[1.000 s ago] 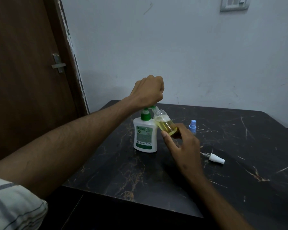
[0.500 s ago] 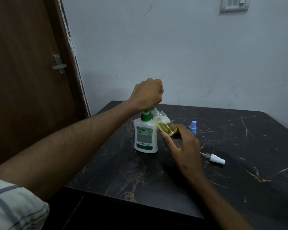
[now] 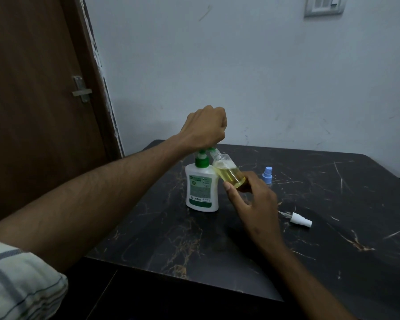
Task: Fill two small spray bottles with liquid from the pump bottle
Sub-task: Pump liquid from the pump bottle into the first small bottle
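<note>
A white pump bottle (image 3: 201, 188) with a green pump head stands on the black marble table (image 3: 333, 239). My left hand (image 3: 204, 128) rests as a fist on top of its pump head. My right hand (image 3: 252, 199) holds a small clear spray bottle (image 3: 228, 170) tilted, its open neck against the pump spout; yellow liquid fills about half of it. A second small bottle with a blue spray cap (image 3: 267, 174) stands just behind my right hand. A loose white spray cap (image 3: 300, 219) with its tube lies on the table to the right.
The table's front edge runs below my forearms. A brown door (image 3: 32, 112) with a metal latch stands at the left, a pale wall behind the table, and a switch plate (image 3: 325, 5) at the top right.
My left fist and the pump head have risen slightly. The tilted bottle stays at the spout and my right hand has barely moved.
</note>
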The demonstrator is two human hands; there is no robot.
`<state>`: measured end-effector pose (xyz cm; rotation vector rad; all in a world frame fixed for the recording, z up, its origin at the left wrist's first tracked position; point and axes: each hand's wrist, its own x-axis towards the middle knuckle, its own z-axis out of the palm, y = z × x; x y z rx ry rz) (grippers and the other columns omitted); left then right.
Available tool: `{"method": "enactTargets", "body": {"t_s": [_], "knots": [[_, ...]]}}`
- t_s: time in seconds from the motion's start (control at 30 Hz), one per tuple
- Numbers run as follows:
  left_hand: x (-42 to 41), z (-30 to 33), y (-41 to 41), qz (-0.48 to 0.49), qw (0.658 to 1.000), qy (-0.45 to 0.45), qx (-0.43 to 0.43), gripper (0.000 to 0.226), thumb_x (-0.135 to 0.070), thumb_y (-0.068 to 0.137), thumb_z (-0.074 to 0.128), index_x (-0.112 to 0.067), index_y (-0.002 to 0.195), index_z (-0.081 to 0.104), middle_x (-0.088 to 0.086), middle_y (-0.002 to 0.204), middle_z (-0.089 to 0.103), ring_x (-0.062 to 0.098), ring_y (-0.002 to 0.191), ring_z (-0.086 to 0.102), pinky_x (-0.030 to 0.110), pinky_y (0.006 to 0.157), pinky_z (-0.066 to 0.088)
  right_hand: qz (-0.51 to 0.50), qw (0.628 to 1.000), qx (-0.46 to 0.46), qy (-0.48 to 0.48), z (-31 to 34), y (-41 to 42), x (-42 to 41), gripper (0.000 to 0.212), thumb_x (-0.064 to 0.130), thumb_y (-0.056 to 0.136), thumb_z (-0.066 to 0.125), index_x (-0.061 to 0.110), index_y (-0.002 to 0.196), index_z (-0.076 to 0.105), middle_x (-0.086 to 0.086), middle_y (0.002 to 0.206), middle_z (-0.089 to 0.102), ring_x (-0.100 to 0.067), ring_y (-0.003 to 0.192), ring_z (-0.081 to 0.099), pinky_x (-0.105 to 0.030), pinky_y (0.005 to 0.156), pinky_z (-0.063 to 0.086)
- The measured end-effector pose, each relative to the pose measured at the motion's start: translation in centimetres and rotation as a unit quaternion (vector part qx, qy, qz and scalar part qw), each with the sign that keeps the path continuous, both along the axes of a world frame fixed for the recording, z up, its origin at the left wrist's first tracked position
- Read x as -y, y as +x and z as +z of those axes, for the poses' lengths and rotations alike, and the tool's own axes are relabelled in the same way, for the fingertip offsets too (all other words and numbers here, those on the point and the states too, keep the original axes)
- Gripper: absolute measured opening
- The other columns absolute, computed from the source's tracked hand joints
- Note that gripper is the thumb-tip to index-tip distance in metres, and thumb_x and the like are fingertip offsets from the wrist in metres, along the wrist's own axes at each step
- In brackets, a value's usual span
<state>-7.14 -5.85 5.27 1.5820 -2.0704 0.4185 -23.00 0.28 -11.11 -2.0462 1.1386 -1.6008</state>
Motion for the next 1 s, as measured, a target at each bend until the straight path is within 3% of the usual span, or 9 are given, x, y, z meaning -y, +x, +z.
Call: {"method": "enactTargets", "body": {"t_s": [0.33,0.5,0.63,0.83,1.0], "knots": [[0.0,-0.38,0.02,-0.005,1.0,0.002,-0.007,0.031,0.003,0.069,0.048,-0.024,0.057,0.039,-0.008,0.06,0.044,0.014,0.055,0.043,0.032,0.058,0.035,0.001,1.0,-0.005,0.007,-0.03,0.03,0.03,0.03,0.056,0.096,0.06,0.028,0.108,0.064,0.013,0.099,0.066,-0.004,0.094,0.062,-0.037,0.079,0.058],[-0.05,0.07,-0.07,-0.002,1.0,0.0,-0.012,0.03,0.002,0.071,0.048,-0.026,0.061,0.041,-0.009,0.066,0.048,0.018,0.064,0.05,0.032,0.061,0.035,0.002,1.0,0.001,0.005,-0.03,-0.01,0.11,0.03,0.056,0.097,0.06,0.028,0.106,0.064,0.013,0.098,0.066,-0.006,0.094,0.063,-0.039,0.079,0.058],[-0.11,-0.5,-0.09,-0.005,1.0,0.0,-0.013,0.031,0.003,0.069,0.047,-0.024,0.057,0.039,-0.009,0.059,0.044,0.014,0.056,0.043,0.031,0.06,0.035,-0.002,1.0,0.001,-0.001,0.0,-0.04,0.06,0.028,0.053,0.097,0.062,0.026,0.105,0.064,0.013,0.095,0.066,-0.005,0.091,0.063,-0.036,0.077,0.057],[0.02,0.16,-0.07,-0.001,1.0,-0.007,-0.005,0.03,0.002,0.076,0.05,-0.024,0.062,0.045,-0.005,0.071,0.056,0.02,0.065,0.055,0.033,0.063,0.039,0.0,1.0,0.004,0.0,-0.04,0.07,0.04,0.028,0.057,0.097,0.059,0.03,0.105,0.063,0.016,0.097,0.065,-0.004,0.093,0.062,-0.036,0.078,0.057],[0.16,-0.37,-0.14,0.003,1.0,0.003,-0.016,0.03,0.002,0.072,0.049,-0.024,0.06,0.041,-0.008,0.063,0.047,0.018,0.06,0.049,0.032,0.062,0.037,-0.002,1.0,0.002,-0.004,-0.06,-0.02,0.14,0.03,0.059,0.096,0.058,0.03,0.103,0.063,0.016,0.096,0.065,-0.004,0.092,0.062,-0.035,0.077,0.057]]}}
